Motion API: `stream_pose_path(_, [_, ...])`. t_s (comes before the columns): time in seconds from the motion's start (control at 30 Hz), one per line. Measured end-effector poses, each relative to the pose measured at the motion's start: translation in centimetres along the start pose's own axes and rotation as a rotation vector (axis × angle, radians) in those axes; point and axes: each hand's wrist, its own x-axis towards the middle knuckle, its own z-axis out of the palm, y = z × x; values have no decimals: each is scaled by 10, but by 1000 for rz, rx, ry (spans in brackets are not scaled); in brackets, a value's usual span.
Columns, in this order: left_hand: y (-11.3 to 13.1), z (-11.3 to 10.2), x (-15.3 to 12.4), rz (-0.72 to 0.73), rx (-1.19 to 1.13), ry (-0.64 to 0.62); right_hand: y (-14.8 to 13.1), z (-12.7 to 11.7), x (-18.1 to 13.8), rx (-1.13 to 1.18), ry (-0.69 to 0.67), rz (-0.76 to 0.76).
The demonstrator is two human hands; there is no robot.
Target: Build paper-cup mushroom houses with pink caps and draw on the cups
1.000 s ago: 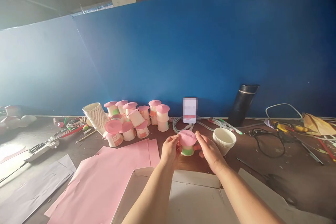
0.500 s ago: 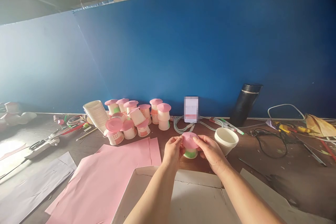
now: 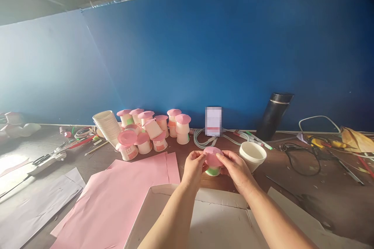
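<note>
A pink paper cone roof (image 3: 212, 156) sits on top of an upside-down paper cup (image 3: 213, 171) with green colouring near its rim. From the left, my left hand (image 3: 193, 166) pinches the roof's edge between thumb and fingers. My right hand (image 3: 234, 166) closes on the opposite side, its thumb lying on the pink paper and its other fingers partly hidden behind the cup. A short stack of white paper cups (image 3: 253, 155) stands upright just right of my right hand.
Several pink-roofed cup houses (image 3: 152, 129) cluster at the back left beside a tall leaning cup stack (image 3: 105, 126). Pink paper sheets (image 3: 122, 194) and a white box (image 3: 222, 218) lie in front. A phone (image 3: 213, 121), cables and a black flask (image 3: 273, 116) line the wall.
Both hands keep their hold on the pink roof with hardly any movement. The view has shifted very slightly.
</note>
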Motion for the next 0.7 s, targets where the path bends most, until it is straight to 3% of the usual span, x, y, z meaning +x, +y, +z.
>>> stream_pose_path(0.7, [1,-2,1,-58,-58,-16,4,1,-1,212,-1,38])
